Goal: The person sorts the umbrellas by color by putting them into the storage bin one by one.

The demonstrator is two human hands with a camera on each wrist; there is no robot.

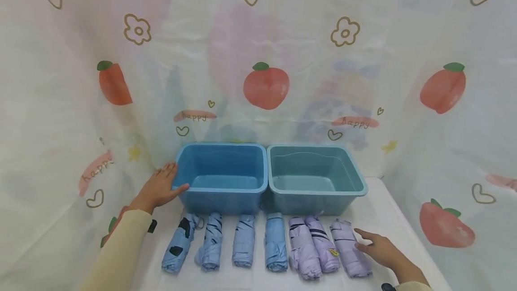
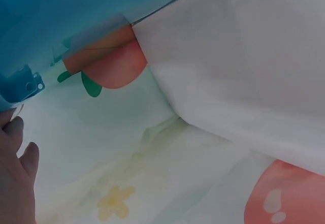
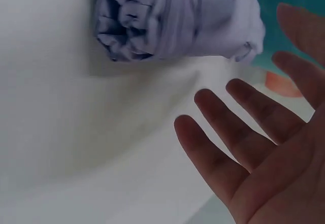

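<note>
My left hand (image 1: 159, 186) rests against the left rim of the blue bin (image 1: 222, 203), with its thumb over the front corner. In the left wrist view, its fingers (image 2: 29, 158) show near the bin's edge. At the lower right, my right hand (image 1: 381, 248) is spread beside the rightmost purple folded umbrella (image 1: 350, 248). The right wrist view shows its fingers (image 3: 218, 158) extended and apart from that rolled purple fabric (image 3: 177, 18). Two other purple umbrellas (image 1: 304, 250) lie touching. Several light blue folded umbrellas, among them one with black patches (image 1: 181, 244), lie to their left.
A grey-green bin (image 1: 315, 203) stands right of the blue one, rims nearly touching. Nothing lies inside either bin. A white cloth (image 1: 383, 206) covers the table, and a curtain printed with fruit and hearts (image 1: 266, 35) hangs behind and along both sides.
</note>
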